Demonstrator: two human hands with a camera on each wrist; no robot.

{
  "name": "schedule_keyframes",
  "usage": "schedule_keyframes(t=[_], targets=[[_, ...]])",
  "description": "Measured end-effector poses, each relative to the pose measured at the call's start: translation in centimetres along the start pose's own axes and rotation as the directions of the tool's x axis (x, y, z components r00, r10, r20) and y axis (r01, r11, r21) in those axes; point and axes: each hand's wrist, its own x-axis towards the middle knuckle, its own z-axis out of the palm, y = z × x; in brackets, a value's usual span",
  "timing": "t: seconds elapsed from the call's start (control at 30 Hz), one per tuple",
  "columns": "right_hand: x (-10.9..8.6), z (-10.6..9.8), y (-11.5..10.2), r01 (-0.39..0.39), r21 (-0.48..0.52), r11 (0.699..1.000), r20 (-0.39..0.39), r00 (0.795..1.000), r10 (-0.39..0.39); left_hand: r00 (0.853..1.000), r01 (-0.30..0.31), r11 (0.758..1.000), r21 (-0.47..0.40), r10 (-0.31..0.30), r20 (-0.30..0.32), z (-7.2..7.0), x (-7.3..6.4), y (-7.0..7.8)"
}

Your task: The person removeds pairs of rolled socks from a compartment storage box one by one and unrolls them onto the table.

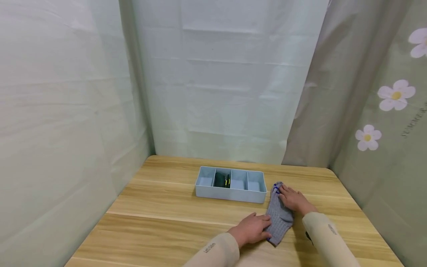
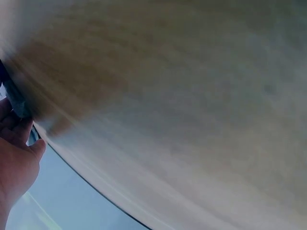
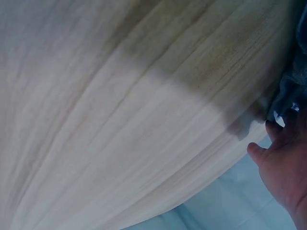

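A grey ribbed sock (image 1: 279, 218) with blue markings lies lengthwise on the wooden table in the head view. My left hand (image 1: 252, 228) reaches its lower left edge, fingers extended over the fabric. On the sock's far end rests my right hand (image 1: 295, 200), its fingers laid out straight across the blue-marked part. The left wrist view catches the left hand (image 2: 19, 163) at the frame's edge beside a dark bit of the sock (image 2: 17, 103). In the right wrist view, the right hand (image 3: 285, 167) is under the bunched-looking sock fabric (image 3: 292, 84).
Just left of the sock's far end stands a light blue divided box (image 1: 230, 193). One of its compartments holds a folded dark green item (image 1: 219, 180) with yellow marks beside it. Pale curtains (image 1: 227, 92) hang around the wooden table (image 1: 160, 218).
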Motion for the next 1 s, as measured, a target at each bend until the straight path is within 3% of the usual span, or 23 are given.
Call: schedule_keyframes(t=[0.17, 0.3, 0.57, 0.67, 0.77, 0.87, 0.93, 1.0], targets=[[-0.8, 0.2, 0.8, 0.030, -0.031, 0.999, -0.046, 0.998, -0.032, 1.000, -0.015, 0.999, 0.035, 0.014, 0.023, -0.4, 0.2, -0.1], [-1.4, 0.4, 1.7, 0.070, -0.078, 0.994, -0.101, 0.992, -0.078, 0.999, -0.007, 1.000, -0.005, 0.007, 0.051, -1.1, 0.1, -0.4], [-3.0, -0.1, 2.8, 0.153, -0.181, 0.971, -0.246, 0.949, -0.196, 1.000, -0.005, 1.000, 0.008, 0.005, -0.015, -0.9, 0.1, -1.1], [-3.2, 0.0, 2.8, 0.185, -0.171, 0.968, -0.323, 0.918, -0.232, 0.998, -0.014, 0.999, 0.033, 0.016, -0.069, -0.8, -0.1, -1.0], [-2.9, 0.3, 2.7, 0.235, -0.175, 0.956, -0.427, 0.857, -0.289, 0.991, -0.006, 0.998, 0.069, 0.015, -0.132, -0.8, -0.1, -0.6], [-2.3, 0.5, 2.3, 0.284, -0.220, 0.933, -0.487, 0.797, -0.357, 0.985, 0.043, 0.994, 0.102, -0.025, -0.172, -0.7, 0.1, 0.5], [-1.9, 0.5, 1.9, 0.299, -0.245, 0.922, -0.462, 0.800, -0.382, 0.981, 0.093, 0.987, 0.130, -0.069, -0.179, -0.7, 0.3, 1.4], [-1.7, 0.6, 1.6, 0.302, -0.235, 0.924, -0.390, 0.841, -0.374, 0.979, 0.148, 0.977, 0.157, -0.121, -0.166, -0.6, 0.5, 2.4]])
